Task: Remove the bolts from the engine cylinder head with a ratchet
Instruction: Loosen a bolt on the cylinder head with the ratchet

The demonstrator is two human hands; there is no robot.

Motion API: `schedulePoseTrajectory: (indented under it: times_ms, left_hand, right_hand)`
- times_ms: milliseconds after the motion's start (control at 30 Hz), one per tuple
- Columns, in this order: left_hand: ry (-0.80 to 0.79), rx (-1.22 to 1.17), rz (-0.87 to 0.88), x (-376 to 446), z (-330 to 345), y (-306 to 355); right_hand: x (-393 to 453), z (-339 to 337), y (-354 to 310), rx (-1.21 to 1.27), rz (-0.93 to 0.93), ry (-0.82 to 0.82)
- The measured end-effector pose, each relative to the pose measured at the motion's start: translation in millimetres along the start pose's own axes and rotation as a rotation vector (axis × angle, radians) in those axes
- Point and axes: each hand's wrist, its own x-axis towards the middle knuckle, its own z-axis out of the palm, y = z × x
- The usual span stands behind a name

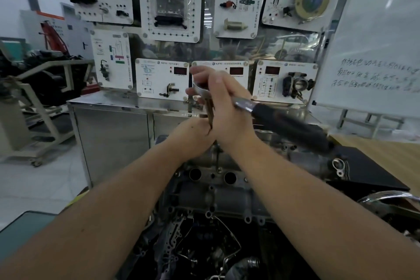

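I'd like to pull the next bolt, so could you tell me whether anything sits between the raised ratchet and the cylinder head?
Only the left hand, gripping the brown extension bar beneath the chrome ratchet head. The grey metal cylinder head below is otherwise unobstructed.

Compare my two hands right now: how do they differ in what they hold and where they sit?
The right hand is higher, at the ratchet near its chrome head, with the black handle running out to the right. The left hand sits lower, beneath the ratchet head, its grip on the dark extension that hangs from it. The right hand's fingers look fairly straight, the left's curled. Both are raised together above the cylinder head.
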Motion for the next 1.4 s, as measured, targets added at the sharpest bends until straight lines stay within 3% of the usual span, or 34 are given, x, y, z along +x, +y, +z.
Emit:
schedulePoseTrajectory:
  times_ms: [100, 200, 433, 633, 767, 1000, 1100, 1333, 1400]
  left_hand:
    - [0.012, 0.032, 0.067, -6.4, -8.1, 11.0]
    - [0.029, -0.012, 0.072, -8.6, -6.7, 12.8]
    - [0.005, 0.077, 0.058, -6.6, -3.5, 11.2]
    - [0.014, 0.079, 0.127, -17.5, -14.6, 16.0]
    - [-0.021, 0.118, 0.111, -16.4, -15.6, 18.3]
    - [0.030, 0.169, 0.202, -18.0, -20.2, 20.5]
    - [0.052, 0.109, 0.141, -17.8, -17.9, 18.7]
    - [0.101, 0.070, 0.299, -18.4, -22.8, 20.1]
    - [0.039, 0.043, 0.298, -20.8, -24.1, 20.8]
  right_hand:
    - [14.8, -10.6, -11.5, 0.260, 0.349, 0.023]
    - [25.1, -22.5, -23.0, 0.340, 0.542, -0.077]
    - [35.0, -21.7, -33.1, 0.122, 0.747, -0.193]
    - [40.6, -22.0, -37.2, -0.094, 0.812, -0.364]
    - [40.0, -23.2, -34.6, -0.106, 0.801, -0.409]
    - [31.7, -23.9, -29.7, 0.264, 0.690, -0.227]
    - [27.0, -21.4, -28.5, 0.308, 0.635, -0.172]
    - [22.3, -19.8, -30.3, 0.409, 0.595, -0.105]
    - [21.7, -20.6, -29.8, 0.419, 0.604, -0.116]
